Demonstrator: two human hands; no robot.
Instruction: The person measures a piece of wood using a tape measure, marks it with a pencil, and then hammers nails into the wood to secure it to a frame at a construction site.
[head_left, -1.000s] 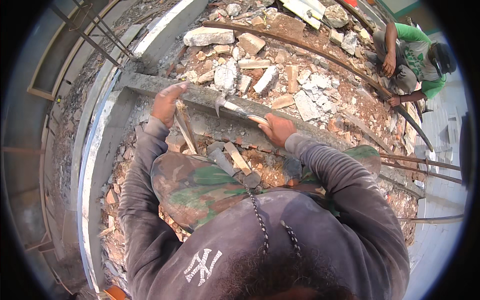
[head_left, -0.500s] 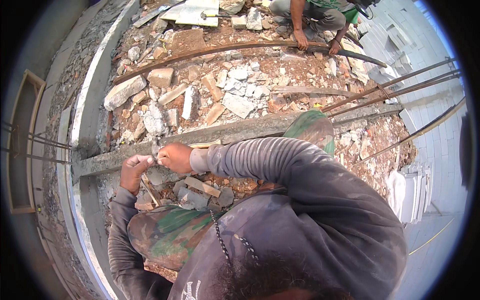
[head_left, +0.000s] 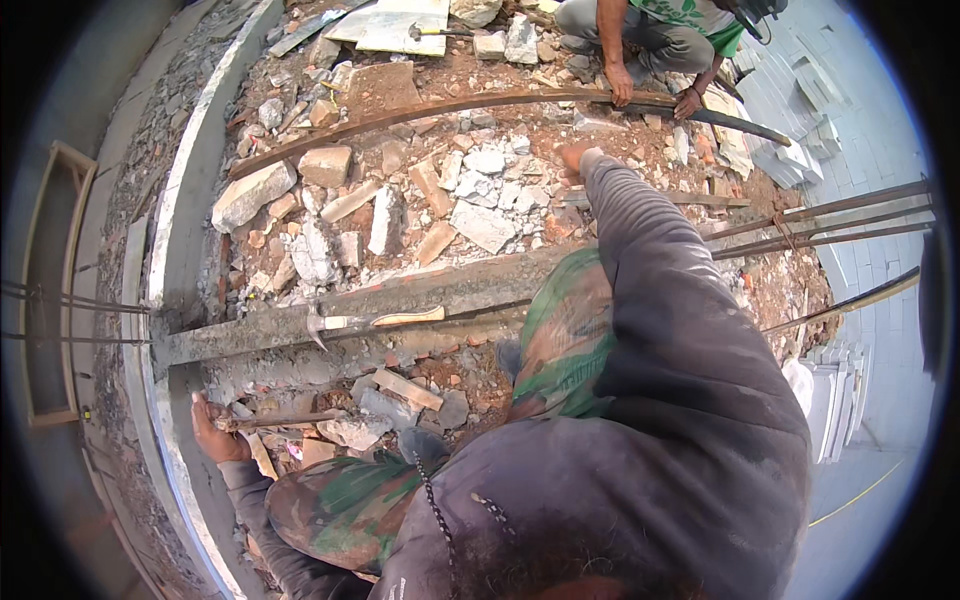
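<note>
My left hand (head_left: 212, 430) is low at the left, beside the concrete edge, its fingers stretched upward. The end of a rough wooden stick (head_left: 285, 420) meets its palm; I see no fingers wrapped round it. My right arm reaches far forward, and my right hand (head_left: 574, 158) hangs over the rubble with its fingers apart, partly hidden by the cuff. Just beyond its wrist side lies a wooden strip (head_left: 690, 198). A hammer (head_left: 385, 319) with a pale wooden handle rests on the concrete beam (head_left: 240, 336), touched by neither hand.
Across the rubble, a co-worker's hands (head_left: 622, 85) grip a long curved wooden plank (head_left: 450, 107). Broken concrete (head_left: 480, 222) covers the ground. Steel bars (head_left: 830, 215) jut in at the right. A second hammer (head_left: 430, 32) lies on pale boards at the back. Grey blocks (head_left: 835, 400) are stacked right.
My hands, together over the beam by the hammer, have parted. The right swung far forward and right; the left dropped down to the stick. The hammer now lies uncovered.
</note>
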